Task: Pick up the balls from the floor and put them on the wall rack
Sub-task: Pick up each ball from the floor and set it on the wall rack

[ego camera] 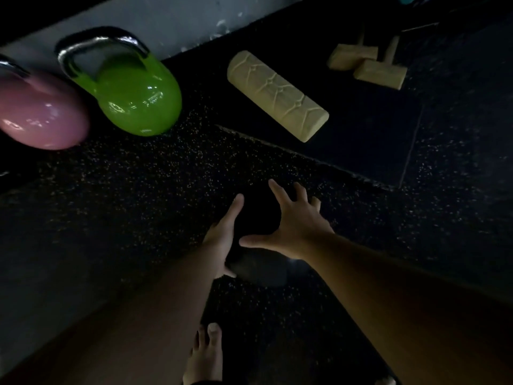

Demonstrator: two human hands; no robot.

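Both hands, left [222, 240] and right [294, 226], spread wide, cupping a dark ball [258, 218] on the speckled floor [138, 204].

Black ball [256, 218], large and matte, resting on the dark speckled rubber floor [138, 195] in the lower middle of the view. Its outline is hard to separate from the floor in the dim light. A faint grey sheen marks its near underside. A hand lies against each of its two sides.
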